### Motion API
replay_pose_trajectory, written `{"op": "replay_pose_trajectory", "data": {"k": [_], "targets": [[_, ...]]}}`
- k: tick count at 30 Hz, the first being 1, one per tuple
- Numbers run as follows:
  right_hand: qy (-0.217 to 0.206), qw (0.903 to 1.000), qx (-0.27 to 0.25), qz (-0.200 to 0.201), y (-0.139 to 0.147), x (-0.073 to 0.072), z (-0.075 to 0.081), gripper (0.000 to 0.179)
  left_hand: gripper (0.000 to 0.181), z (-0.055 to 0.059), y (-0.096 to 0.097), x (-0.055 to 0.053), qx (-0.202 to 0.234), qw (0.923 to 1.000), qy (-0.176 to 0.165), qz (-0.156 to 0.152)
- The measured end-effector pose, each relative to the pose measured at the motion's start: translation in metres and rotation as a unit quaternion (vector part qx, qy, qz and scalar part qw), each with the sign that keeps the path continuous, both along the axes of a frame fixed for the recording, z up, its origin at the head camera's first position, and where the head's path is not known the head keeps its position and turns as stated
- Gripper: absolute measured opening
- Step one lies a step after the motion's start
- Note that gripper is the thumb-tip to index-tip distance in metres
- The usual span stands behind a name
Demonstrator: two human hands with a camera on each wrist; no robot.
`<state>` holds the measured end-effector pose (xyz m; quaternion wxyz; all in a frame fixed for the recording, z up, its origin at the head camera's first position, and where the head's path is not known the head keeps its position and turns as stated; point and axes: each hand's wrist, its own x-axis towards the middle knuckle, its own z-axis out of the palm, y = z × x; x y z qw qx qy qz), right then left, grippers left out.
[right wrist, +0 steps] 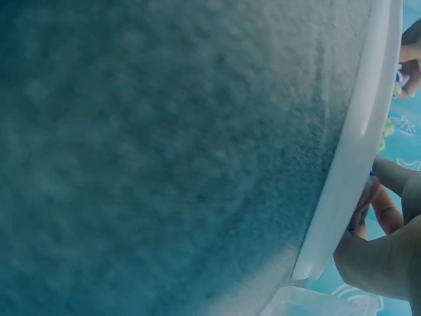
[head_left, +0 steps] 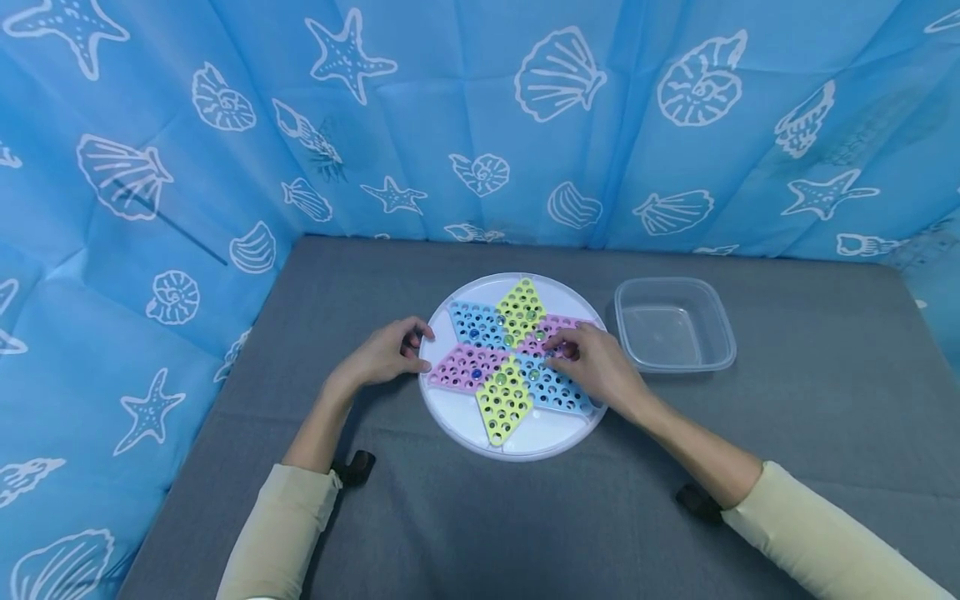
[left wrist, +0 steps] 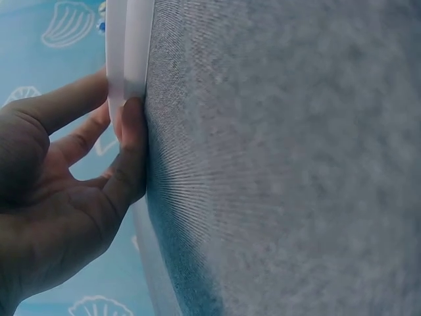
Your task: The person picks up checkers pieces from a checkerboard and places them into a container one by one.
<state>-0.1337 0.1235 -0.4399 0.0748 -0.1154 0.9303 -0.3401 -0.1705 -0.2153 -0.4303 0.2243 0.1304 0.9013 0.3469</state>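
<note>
Round white plastic game board (head_left: 453,410), bearing a six-pointed star of pink, yellow and blue perforated diamonds, lies on a grey cloth-covered table (head_left: 525,533); the right hand partly hides its right-hand diamonds. Just right of the board sits a clear rectangular plastic container (head_left: 675,367), cut off in the right wrist view. At the board's left edge, the left hand (head_left: 384,353) grips the rim between thumb and fingers. Over the board's right half, the right hand (head_left: 596,368) pinches a small blue marble (head_left: 548,354), mostly covered by fingertips. Green and blue glass marbles (head_left: 476,374) dot the board's middle.
</note>
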Motion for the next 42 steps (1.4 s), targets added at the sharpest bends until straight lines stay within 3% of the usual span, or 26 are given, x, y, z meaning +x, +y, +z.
{"op": "replay_pose_trajectory", "data": {"k": [16,29,36,42], "targets": [[-0.019,0.9996,-0.018,-0.012,0.0,0.004,0.012,0.024,0.041,-0.001,0.001,0.0,-0.002,1.0,-0.001,0.001],[-0.007,0.997,-0.073,0.026,0.006,0.006,0.032,0.021,0.038,-0.001,-0.001,0.002,0.011,0.9999,0.005,0.001],[-0.009,0.9949,-0.1,0.01,0.017,0.006,0.038,0.022,0.039,-0.002,-0.001,0.002,0.005,1.0,0.006,0.003],[0.001,0.9946,-0.104,0.001,0.029,0.004,0.043,0.022,0.04,-0.002,-0.003,0.002,0.015,0.9997,0.013,-0.013]]}}
